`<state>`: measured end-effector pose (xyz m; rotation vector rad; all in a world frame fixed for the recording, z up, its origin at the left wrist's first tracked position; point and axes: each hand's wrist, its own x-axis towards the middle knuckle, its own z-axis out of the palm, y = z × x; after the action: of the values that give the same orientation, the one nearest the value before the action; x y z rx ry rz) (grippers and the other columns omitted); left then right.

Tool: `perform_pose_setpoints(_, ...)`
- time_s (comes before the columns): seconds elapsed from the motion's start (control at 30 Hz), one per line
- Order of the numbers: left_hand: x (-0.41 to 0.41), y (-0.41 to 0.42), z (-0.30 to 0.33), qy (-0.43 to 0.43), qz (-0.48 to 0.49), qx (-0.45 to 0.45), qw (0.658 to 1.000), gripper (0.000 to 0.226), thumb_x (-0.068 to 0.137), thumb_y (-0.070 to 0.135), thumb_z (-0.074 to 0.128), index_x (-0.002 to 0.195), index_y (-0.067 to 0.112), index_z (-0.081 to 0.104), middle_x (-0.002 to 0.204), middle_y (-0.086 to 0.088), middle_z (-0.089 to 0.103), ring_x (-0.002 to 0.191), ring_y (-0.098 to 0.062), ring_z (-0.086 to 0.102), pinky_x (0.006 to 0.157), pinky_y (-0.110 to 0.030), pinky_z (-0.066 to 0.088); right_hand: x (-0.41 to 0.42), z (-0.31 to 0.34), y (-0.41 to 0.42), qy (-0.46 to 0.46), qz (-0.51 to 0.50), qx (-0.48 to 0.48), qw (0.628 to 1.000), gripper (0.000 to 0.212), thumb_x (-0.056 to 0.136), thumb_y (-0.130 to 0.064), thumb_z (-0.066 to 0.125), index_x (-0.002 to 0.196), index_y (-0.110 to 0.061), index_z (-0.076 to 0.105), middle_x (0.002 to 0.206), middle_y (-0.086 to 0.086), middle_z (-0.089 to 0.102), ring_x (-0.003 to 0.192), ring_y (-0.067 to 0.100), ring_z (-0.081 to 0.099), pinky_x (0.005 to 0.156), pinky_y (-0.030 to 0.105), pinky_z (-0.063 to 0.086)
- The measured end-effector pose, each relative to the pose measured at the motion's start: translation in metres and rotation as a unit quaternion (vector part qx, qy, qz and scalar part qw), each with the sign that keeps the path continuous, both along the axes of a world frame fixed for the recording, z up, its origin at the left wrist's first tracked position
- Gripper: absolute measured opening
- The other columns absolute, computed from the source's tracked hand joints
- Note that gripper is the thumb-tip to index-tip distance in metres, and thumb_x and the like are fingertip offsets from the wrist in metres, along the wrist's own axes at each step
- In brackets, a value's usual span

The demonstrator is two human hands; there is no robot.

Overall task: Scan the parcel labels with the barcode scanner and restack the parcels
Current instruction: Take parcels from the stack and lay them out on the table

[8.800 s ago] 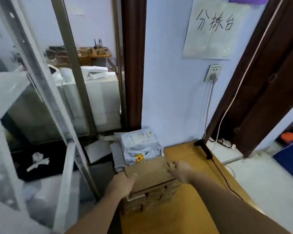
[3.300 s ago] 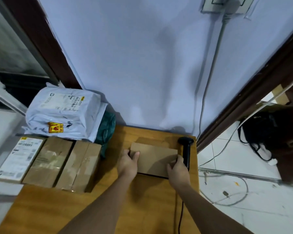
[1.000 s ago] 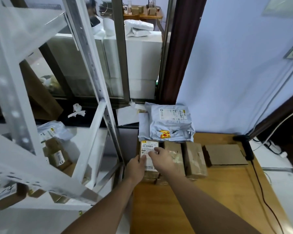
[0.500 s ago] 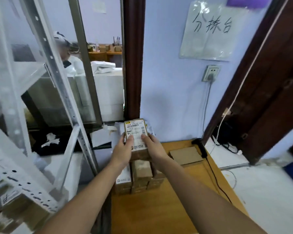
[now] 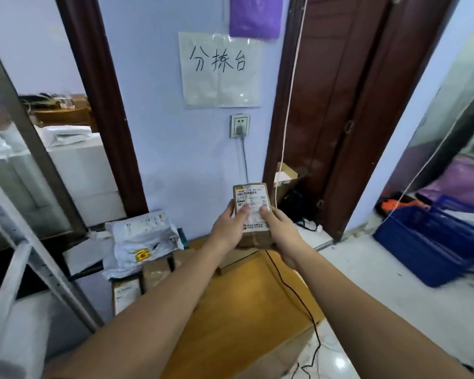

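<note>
A small brown cardboard parcel with a white shipping label on top is held up above the wooden table. My left hand grips its left side, thumb on the label. My right hand grips its right side, thumb also on the label. A flat brown parcel lies on the table under my hands. At the table's left end sit taped brown parcels and a labelled one, with a grey poly mailer on top. The scanner itself is hidden; its black cable runs over the table.
A white metal rack stands close on the left. The wall with a paper sign and a socket is straight ahead. A dark wooden door is to the right, and a blue crate lies on the floor.
Both hands have carried the labelled parcel rightward from over the left stack to above the flat parcel. The view has swung right.
</note>
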<state>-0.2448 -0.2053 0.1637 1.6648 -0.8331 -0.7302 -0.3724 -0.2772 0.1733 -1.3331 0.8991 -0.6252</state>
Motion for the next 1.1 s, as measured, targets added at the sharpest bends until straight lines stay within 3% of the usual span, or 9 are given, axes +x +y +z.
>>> perform_pose_setpoints(0.13, -0.052, -0.031, -0.001, 0.015, -0.010, 0.003, 1.000, 0.036, 0.103, 0.059, 0.045, 0.135, 0.044, 0.054, 0.111, 0.006, 0.074, 0.095, -0.017, 0.073, 0.082, -0.032, 0.061, -0.052, -0.003, -0.033, 0.000, 0.007, 0.006, 1.000, 0.031, 0.103, -0.040, 0.056, 0.128, -0.024, 0.064, 0.106, 0.004, 0.080, 0.090, 0.025, 0.079, 0.077, 0.047, 0.065)
perform_pose_setpoints(0.27, -0.089, -0.054, -0.008, 0.029, 0.005, 0.007, 1.000, 0.039, 0.103, 0.056, 0.047, 0.135, 0.037, 0.057, 0.119, -0.002, 0.073, 0.097, -0.019, 0.074, 0.075, -0.028, 0.060, -0.086, -0.012, -0.062, 0.004, 0.029, 0.008, 1.000, 0.033, 0.103, -0.041, 0.056, 0.129, -0.023, 0.064, 0.107, 0.006, 0.080, 0.091, 0.026, 0.079, 0.070, 0.042, 0.064)
perform_pose_setpoints(0.47, -0.104, -0.070, -0.031, 0.055, 0.054, 0.040, 0.996, 0.036, 0.090, 0.072, 0.048, 0.119, 0.052, 0.057, 0.107, 0.007, 0.078, 0.094, -0.021, 0.076, 0.088, -0.048, 0.063, -0.091, -0.035, -0.093, 0.021, 0.076, 0.033, 0.996, 0.029, 0.101, -0.043, 0.057, 0.124, -0.026, 0.066, 0.111, 0.008, 0.078, 0.096, 0.030, 0.078, 0.074, 0.047, 0.064)
perform_pose_setpoints(0.57, -0.094, -0.083, -0.046, 0.040, 0.078, 0.049, 0.995, 0.044, 0.089, 0.074, 0.047, 0.123, 0.048, 0.058, 0.108, 0.007, 0.078, 0.095, -0.020, 0.076, 0.090, -0.047, 0.062, -0.078, -0.048, -0.107, 0.029, 0.094, 0.041, 0.994, 0.023, 0.103, -0.042, 0.054, 0.117, -0.029, 0.068, 0.107, 0.006, 0.079, 0.094, 0.028, 0.078, 0.072, 0.043, 0.064)
perform_pose_setpoints(0.7, -0.077, -0.105, -0.072, 0.071, 0.114, 0.057, 0.989, 0.048, 0.088, 0.073, 0.050, 0.127, 0.047, 0.060, 0.106, 0.009, 0.078, 0.093, -0.020, 0.077, 0.086, -0.049, 0.063, -0.055, -0.072, -0.129, 0.045, 0.111, 0.054, 0.991, 0.026, 0.103, -0.042, 0.056, 0.120, -0.028, 0.069, 0.107, 0.006, 0.080, 0.095, 0.029, 0.078, 0.080, 0.052, 0.065)
perform_pose_setpoints(0.83, -0.059, -0.133, -0.100, 0.109, 0.155, 0.070, 0.979, 0.067, 0.082, 0.081, 0.051, 0.130, 0.036, 0.051, 0.110, 0.008, 0.075, 0.092, -0.020, 0.077, 0.083, -0.045, 0.064, -0.030, -0.096, -0.160, 0.084, 0.116, 0.073, 0.987, 0.030, 0.102, -0.041, 0.058, 0.126, -0.025, 0.068, 0.107, 0.005, 0.080, 0.090, 0.026, 0.079, 0.065, 0.036, 0.062)
perform_pose_setpoints(0.9, -0.050, -0.142, -0.107, 0.124, 0.179, 0.092, 0.972, 0.065, 0.093, 0.069, 0.054, 0.139, 0.026, 0.041, 0.112, 0.004, 0.071, 0.089, -0.021, 0.077, 0.072, -0.039, 0.065, -0.021, -0.102, -0.173, 0.104, 0.128, 0.080, 0.983, 0.028, 0.103, -0.035, 0.057, 0.127, -0.024, 0.067, 0.103, 0.004, 0.081, 0.084, 0.022, 0.079, 0.061, 0.031, 0.061)
perform_pose_setpoints(0.97, -0.038, -0.153, -0.116, 0.134, 0.207, 0.110, 0.963, 0.062, 0.097, 0.061, 0.054, 0.136, 0.016, 0.040, 0.108, 0.000, 0.070, 0.083, -0.022, 0.076, 0.062, -0.038, 0.065, -0.008, -0.108, -0.188, 0.121, 0.148, 0.083, 0.978, 0.024, 0.103, -0.026, 0.057, 0.125, -0.023, 0.066, 0.101, 0.003, 0.080, 0.082, 0.020, 0.079, 0.065, 0.034, 0.063)
perform_pose_setpoints(1.1, -0.022, -0.166, -0.132, 0.129, 0.243, 0.119, 0.954, 0.043, 0.104, 0.049, 0.052, 0.119, 0.010, 0.043, 0.089, 0.003, 0.067, 0.068, -0.011, 0.068, 0.040, -0.015, 0.049, 0.018, -0.128, -0.209, 0.142, 0.179, 0.078, 0.970, 0.033, 0.097, -0.021, 0.061, 0.130, -0.021, 0.063, 0.108, 0.005, 0.079, 0.095, 0.026, 0.078, 0.092, 0.051, 0.062)
